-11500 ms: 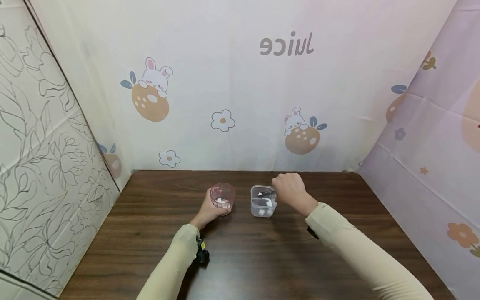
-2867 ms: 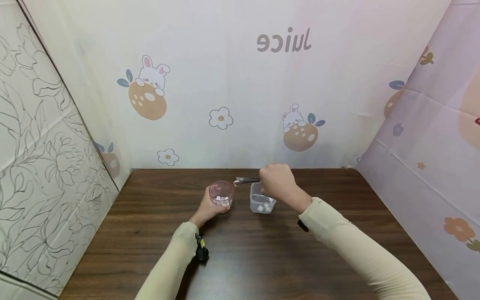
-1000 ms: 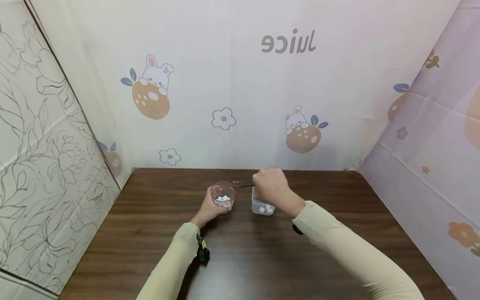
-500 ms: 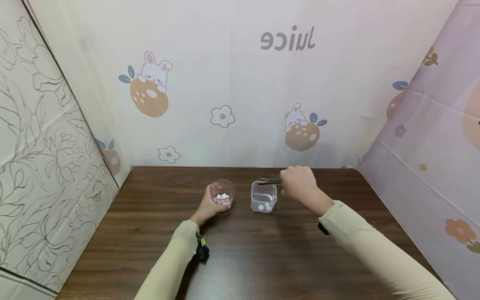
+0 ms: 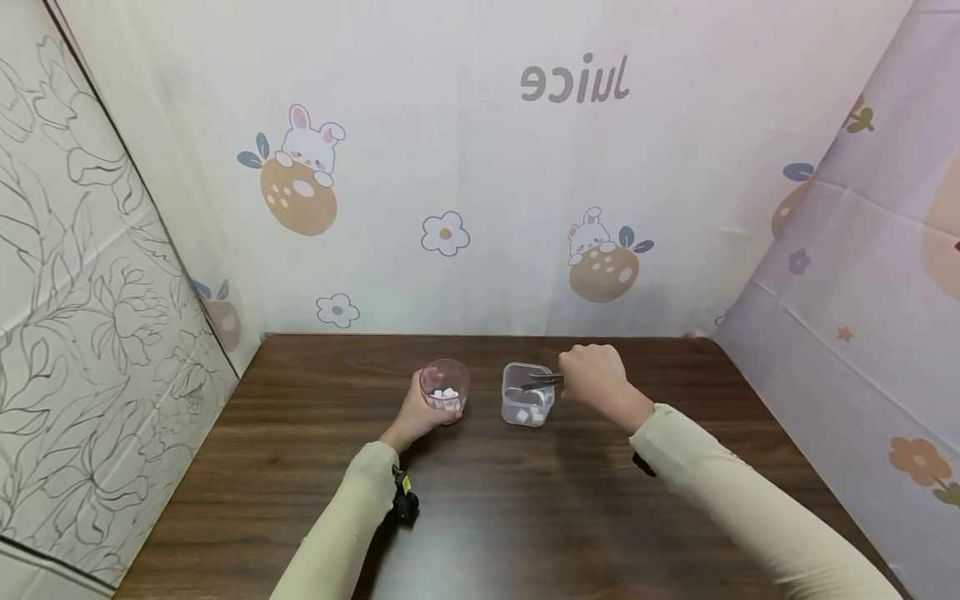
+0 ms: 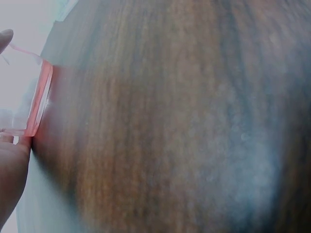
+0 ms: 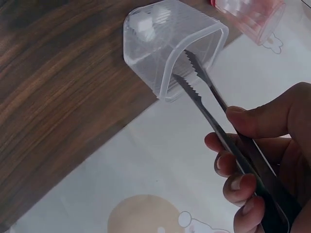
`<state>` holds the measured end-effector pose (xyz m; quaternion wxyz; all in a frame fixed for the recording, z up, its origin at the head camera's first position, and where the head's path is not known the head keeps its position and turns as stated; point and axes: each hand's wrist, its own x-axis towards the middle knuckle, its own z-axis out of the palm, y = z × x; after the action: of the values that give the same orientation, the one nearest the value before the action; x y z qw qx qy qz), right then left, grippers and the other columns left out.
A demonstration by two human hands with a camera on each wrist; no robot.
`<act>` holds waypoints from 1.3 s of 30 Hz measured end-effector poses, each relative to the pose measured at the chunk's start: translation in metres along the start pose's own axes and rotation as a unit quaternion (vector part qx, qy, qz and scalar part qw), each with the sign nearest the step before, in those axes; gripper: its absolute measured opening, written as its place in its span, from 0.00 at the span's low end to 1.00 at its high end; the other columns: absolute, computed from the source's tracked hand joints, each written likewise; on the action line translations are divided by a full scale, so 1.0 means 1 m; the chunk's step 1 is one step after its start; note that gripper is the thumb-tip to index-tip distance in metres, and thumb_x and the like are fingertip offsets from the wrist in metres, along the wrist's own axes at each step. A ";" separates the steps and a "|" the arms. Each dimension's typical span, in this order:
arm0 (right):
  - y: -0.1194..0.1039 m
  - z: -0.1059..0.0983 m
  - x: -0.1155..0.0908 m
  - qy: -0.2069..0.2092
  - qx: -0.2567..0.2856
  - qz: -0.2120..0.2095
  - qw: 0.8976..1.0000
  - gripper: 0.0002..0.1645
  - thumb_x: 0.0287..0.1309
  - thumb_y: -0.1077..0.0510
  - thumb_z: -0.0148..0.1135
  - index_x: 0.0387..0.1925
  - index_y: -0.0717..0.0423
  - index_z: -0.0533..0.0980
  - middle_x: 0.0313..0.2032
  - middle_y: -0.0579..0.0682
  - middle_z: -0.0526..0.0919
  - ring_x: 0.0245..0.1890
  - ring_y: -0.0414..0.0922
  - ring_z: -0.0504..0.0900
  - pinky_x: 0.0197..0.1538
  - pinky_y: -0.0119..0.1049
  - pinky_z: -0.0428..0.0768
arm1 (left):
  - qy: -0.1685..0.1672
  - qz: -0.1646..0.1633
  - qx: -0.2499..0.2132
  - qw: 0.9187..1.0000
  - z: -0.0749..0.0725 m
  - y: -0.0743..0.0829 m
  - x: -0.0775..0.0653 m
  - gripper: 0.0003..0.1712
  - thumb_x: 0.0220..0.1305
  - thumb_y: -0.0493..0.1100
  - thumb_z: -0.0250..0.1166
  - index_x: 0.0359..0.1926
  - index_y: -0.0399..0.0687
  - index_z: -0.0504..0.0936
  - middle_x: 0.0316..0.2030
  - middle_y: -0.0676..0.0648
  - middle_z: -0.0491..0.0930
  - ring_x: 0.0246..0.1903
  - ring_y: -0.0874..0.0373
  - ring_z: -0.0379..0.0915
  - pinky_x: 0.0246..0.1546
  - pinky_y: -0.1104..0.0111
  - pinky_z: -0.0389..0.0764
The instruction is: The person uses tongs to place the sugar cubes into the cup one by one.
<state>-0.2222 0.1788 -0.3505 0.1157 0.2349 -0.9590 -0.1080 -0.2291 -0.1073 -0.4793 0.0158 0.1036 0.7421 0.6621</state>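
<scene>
My left hand (image 5: 417, 417) grips a pinkish see-through cup (image 5: 453, 377) standing on the table. Several white cubes (image 5: 446, 395) lie in the bottom of it. In the left wrist view only part of that cup (image 6: 41, 97) shows at the left edge. My right hand (image 5: 597, 379) holds metal tongs (image 7: 209, 116) between thumb and fingers. Their serrated tips are apart and reach into the mouth of a clear square plastic container (image 5: 516, 407), with no cube between them. A few white cubes (image 7: 144, 25) rest at the container's bottom, away from the tips.
The dark wooden table (image 5: 480, 517) meets a patterned curtain (image 5: 375, 167) just behind the cup and container. A side curtain (image 5: 862, 292) stands at the right and a flower-print panel (image 5: 97, 333) at the left. A narrow gap separates cup and container.
The right hand has carried a white cube in the tongs to the cup, then moved back right to the container. More cubes are in the cup, fewer in the container. The left hand stays.
</scene>
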 end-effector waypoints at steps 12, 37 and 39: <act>-0.007 0.004 0.012 -0.068 -0.033 0.002 0.997 0.22 0.42 0.49 0.75 0.11 0.51 0.71 0.12 0.46 0.69 0.12 0.42 0.68 0.17 0.40 0.72 | 0.001 0.000 -0.007 1.000 0.000 0.001 0.000 0.52 0.41 0.27 0.74 0.65 0.30 0.54 0.61 0.29 0.61 0.60 0.37 0.60 0.57 0.55 0.66; -0.022 0.006 0.036 -0.169 -0.045 0.016 0.985 0.05 0.44 0.59 0.65 0.19 0.52 0.77 0.17 0.46 0.75 0.18 0.42 0.74 0.22 0.41 0.76 | 0.023 0.004 0.003 1.000 0.001 -0.040 0.016 0.55 0.38 0.31 0.77 0.66 0.40 0.55 0.61 0.36 0.62 0.59 0.43 0.62 0.55 0.57 0.69; -0.023 0.007 0.036 -0.165 -0.048 0.015 0.985 0.05 0.44 0.59 0.64 0.19 0.52 0.76 0.17 0.46 0.75 0.17 0.42 0.73 0.21 0.41 0.76 | 0.019 0.004 0.001 1.000 0.001 -0.037 0.015 0.55 0.38 0.31 0.77 0.66 0.38 0.54 0.61 0.34 0.62 0.59 0.41 0.62 0.56 0.56 0.68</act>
<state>-0.2453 0.1430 -0.3569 -0.0309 0.1934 -0.9623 -0.1889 -0.2483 -0.1077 -0.5143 -0.0010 0.0946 0.7426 0.6630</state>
